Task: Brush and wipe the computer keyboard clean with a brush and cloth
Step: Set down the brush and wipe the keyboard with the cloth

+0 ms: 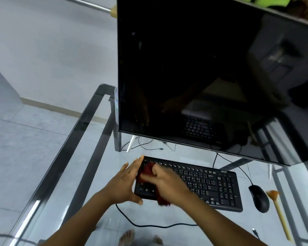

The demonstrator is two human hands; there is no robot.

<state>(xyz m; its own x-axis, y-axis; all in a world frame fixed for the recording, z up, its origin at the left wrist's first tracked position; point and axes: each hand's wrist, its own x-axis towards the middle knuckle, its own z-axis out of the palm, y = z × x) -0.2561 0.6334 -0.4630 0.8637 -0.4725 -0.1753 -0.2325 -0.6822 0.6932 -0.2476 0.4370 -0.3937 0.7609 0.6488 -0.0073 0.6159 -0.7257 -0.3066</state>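
A black keyboard (pixel 210 185) lies on the glass desk in front of the monitor. My right hand (pixel 169 183) presses a dark red cloth (pixel 147 171) onto the keyboard's left part; more of the cloth hangs over the near edge. My left hand (pixel 124 181) grips the keyboard's left end, fingers along the side and thumb at the near corner. The brush (pixel 279 213), with a pale yellow handle and orange bristles, lies on the desk to the right of the mouse, away from both hands.
A large dark monitor (pixel 203 77) stands close behind the keyboard. A black mouse (pixel 259 198) sits right of the keyboard. The keyboard cable (pixel 149 225) loops across the glass desk (pixel 60 174) near me. Bare feet show through the glass below.
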